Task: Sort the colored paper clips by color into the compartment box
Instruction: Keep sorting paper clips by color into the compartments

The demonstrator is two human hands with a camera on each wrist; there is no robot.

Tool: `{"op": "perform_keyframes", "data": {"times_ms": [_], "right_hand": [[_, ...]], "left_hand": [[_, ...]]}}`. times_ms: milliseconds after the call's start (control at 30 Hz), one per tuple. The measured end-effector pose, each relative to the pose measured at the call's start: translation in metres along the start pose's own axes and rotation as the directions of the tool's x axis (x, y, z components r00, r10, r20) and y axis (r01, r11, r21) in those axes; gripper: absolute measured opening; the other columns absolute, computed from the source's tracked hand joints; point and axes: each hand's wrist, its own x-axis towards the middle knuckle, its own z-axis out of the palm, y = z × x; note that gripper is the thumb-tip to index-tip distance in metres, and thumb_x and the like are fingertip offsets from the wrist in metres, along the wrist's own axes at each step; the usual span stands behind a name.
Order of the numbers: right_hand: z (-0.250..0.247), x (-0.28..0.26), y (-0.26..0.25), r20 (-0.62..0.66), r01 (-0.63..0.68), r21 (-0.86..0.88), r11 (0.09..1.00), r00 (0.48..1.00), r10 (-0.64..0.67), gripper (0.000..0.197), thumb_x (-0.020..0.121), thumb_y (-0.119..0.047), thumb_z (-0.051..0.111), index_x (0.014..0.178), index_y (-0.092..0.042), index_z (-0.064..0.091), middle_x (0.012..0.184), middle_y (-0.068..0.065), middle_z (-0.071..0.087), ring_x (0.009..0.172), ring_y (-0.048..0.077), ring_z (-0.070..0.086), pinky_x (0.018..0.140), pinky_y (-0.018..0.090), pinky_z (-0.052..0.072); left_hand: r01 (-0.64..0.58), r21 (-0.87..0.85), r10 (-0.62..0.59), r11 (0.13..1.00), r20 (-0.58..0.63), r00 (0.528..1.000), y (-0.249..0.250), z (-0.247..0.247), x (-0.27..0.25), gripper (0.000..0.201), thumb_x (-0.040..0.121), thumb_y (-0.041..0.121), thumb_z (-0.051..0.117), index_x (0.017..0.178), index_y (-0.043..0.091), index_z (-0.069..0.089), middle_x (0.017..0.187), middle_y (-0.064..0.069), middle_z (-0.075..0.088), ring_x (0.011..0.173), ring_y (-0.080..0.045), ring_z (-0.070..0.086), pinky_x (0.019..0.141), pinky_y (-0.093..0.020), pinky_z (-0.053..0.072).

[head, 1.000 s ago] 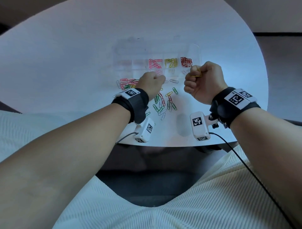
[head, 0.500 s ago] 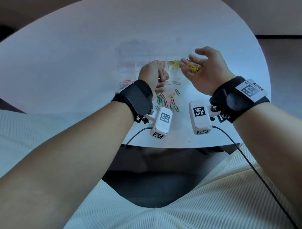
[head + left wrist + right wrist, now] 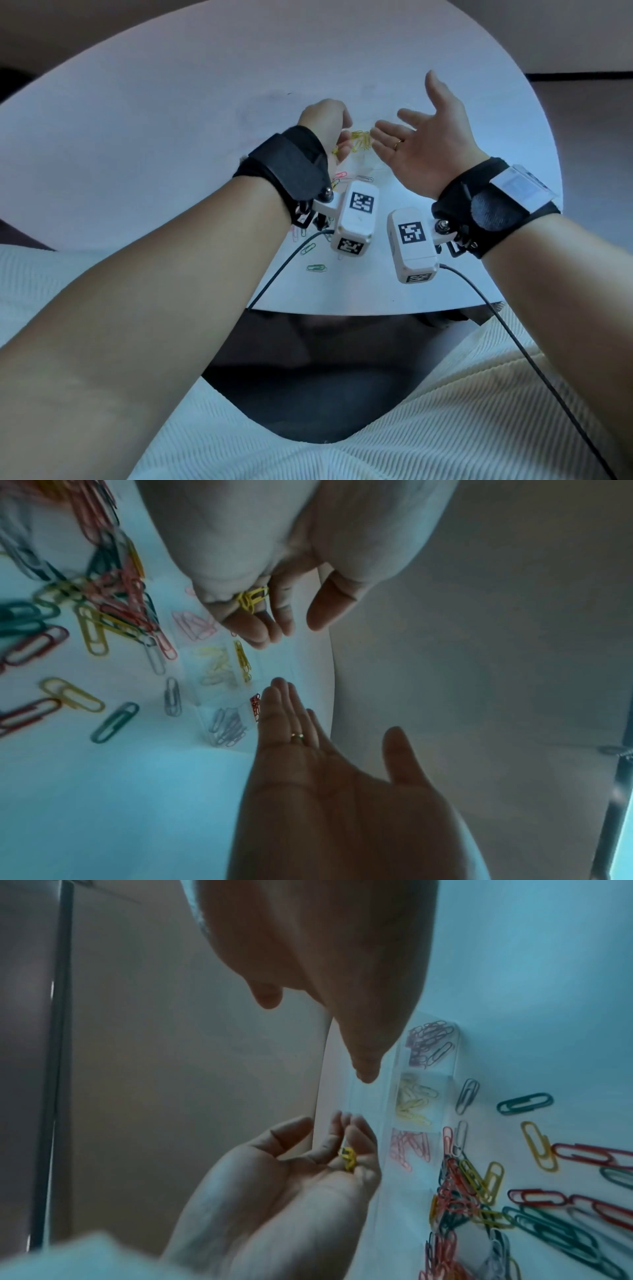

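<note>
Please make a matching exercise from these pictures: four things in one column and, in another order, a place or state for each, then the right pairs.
Things:
1. left hand
2. right hand
3. pink clips
4. loose mixed clips

Places or states:
A. lie on the table outside the compartment box
B. holds small yellow clips in curled fingers
C. palm up, fingers straight, holds nothing
D. in the compartment next to the yellow one

Pairs: 1-B, 2-C, 3-D, 4-A
</note>
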Motion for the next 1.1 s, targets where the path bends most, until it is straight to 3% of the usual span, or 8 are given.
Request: {"op": "perform_keyframes", "data": {"times_ms": [133,300,500,600,700,800,933,1100], "right_hand": [[-0.004,0.003,-0.002,-0.067,0.057,0.045,0.997,0.996,-0.054,0.069,0.097,-0.048,0.050,0.147,-0.006,0.030,0.139,0.026,0.046,0.131,0.035,0.047,0.110,0.042,0.040],[-0.005,0.005,-0.003,-0.079,0.089,-0.015,0.996,0.993,-0.090,0.057,0.097,-0.046,0.049,0.138,-0.006,0.044,0.131,0.021,0.054,0.123,0.032,0.053,0.107,0.040,0.044],[-0.003,0.004,-0.001,-0.112,0.297,-0.318,0.901,0.931,-0.346,0.016,0.093,-0.019,0.055,0.101,-0.012,0.067,0.103,0.007,0.067,0.087,0.021,0.067,0.074,0.033,0.056],[-0.004,0.003,-0.001,-0.054,0.377,-0.505,0.776,0.884,-0.465,0.028,0.079,0.006,0.040,0.074,-0.013,0.061,0.068,0.004,0.060,0.053,0.018,0.054,0.051,0.025,0.043],[-0.006,0.003,0.005,0.025,0.336,-0.736,0.588,0.881,-0.472,0.035,0.067,0.011,0.033,0.062,-0.014,0.058,0.052,0.001,0.055,0.041,0.015,0.047,0.042,0.022,0.033],[-0.009,0.004,0.017,0.103,0.193,-0.933,0.304,0.952,-0.289,0.034,0.076,0.005,0.041,0.068,-0.016,0.066,0.065,0.000,0.066,0.052,0.012,0.058,0.045,0.023,0.046],[-0.024,0.010,0.037,0.173,0.166,-0.984,-0.066,0.975,-0.136,0.024,0.088,-0.008,0.059,0.104,-0.018,0.074,0.106,0.001,0.072,0.088,0.013,0.065,0.079,0.023,0.051],[-0.042,0.019,0.064,0.212,0.162,-0.964,-0.210,0.947,-0.240,0.029,0.090,-0.008,0.058,0.114,-0.016,0.073,0.120,0.005,0.067,0.110,0.021,0.061,0.082,0.016,0.038]], "left_hand": [[-0.035,-0.111,0.041,0.993,0.061,0.997,0.004,0.008,0.008,0.006,0.085,0.007,0.049,0.090,0.007,0.052,0.103,-0.010,0.052,0.087,-0.023,0.054,0.072,-0.028,0.050],[-0.130,0.150,0.103,0.980,0.171,0.980,-0.001,0.014,0.016,0.010,0.085,0.019,0.058,0.091,0.012,0.061,0.127,-0.014,0.053,0.115,-0.025,0.050,0.106,-0.037,0.039],[-0.366,0.348,0.307,0.863,0.216,0.927,-0.006,0.001,0.012,0.017,0.088,0.012,0.051,0.094,0.019,0.065,0.098,-0.002,0.062,0.103,-0.019,0.058,0.101,-0.031,0.045],[-0.472,0.403,0.422,0.785,0.211,0.882,-0.004,-0.009,-0.001,0.025,0.089,0.004,0.046,0.095,0.016,0.067,0.091,-0.002,0.064,0.084,-0.015,0.060,0.080,-0.027,0.053],[-0.505,0.450,0.433,0.737,0.259,0.863,-0.005,-0.018,-0.015,0.025,0.087,0.001,0.044,0.090,0.014,0.066,0.079,-0.001,0.066,0.068,-0.015,0.059,0.060,-0.021,0.048],[-0.505,0.548,0.409,0.667,0.297,0.863,-0.014,-0.027,-0.023,0.025,0.085,0.003,0.047,0.083,0.019,0.066,0.075,0.002,0.069,0.064,-0.015,0.060,0.056,-0.021,0.050],[-0.449,0.690,0.333,0.568,0.306,0.892,-0.038,-0.041,-0.024,0.021,0.082,0.008,0.052,0.082,0.023,0.067,0.072,0.005,0.072,0.059,-0.008,0.061,0.063,-0.026,0.053],[-0.399,0.809,0.340,0.432,0.264,0.903,-0.073,-0.069,-0.010,0.016,0.081,0.018,0.065,0.094,0.026,0.069,0.084,0.007,0.070,0.076,-0.012,0.063,0.072,-0.026,0.051]]}}
